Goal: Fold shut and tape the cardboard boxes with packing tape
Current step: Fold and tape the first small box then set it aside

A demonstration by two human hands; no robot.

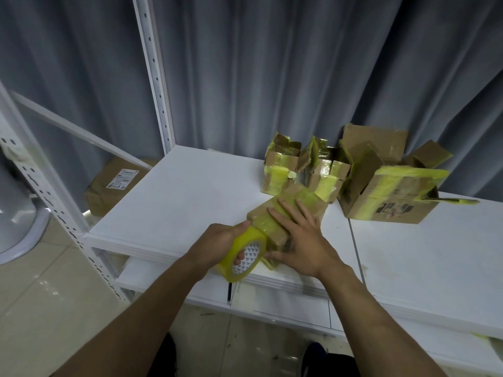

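Yellow packing tape roll (246,255) sits at the near edge of the white table (190,191), gripped by the left hand (217,244), whose fingers pass through the core while the thumb lies over the outer winding. The core's inner face is white with a pattern of grey triangles and shows no readable brand. The roll touches the near end of a small closed cardboard box (307,198) that is already banded with yellow tape. The right hand (302,240) lies flat on top of this box with its fingers straight and spread, pressing down, and the thumb reaches along the near end by the roll. Behind it on the table stand two small open boxes (280,170), their flaps up and edged with crumpled yellow tape. Beside them to the right a larger open box (394,197) lies tipped on its side; the dark print on its face is too blurred to read. Down to the left, past the white perforated shelf post (155,72), a brown parcel (109,191) carries a white shipping label (122,179) with writing too small to make out. A grey curtain (272,63) hangs behind.
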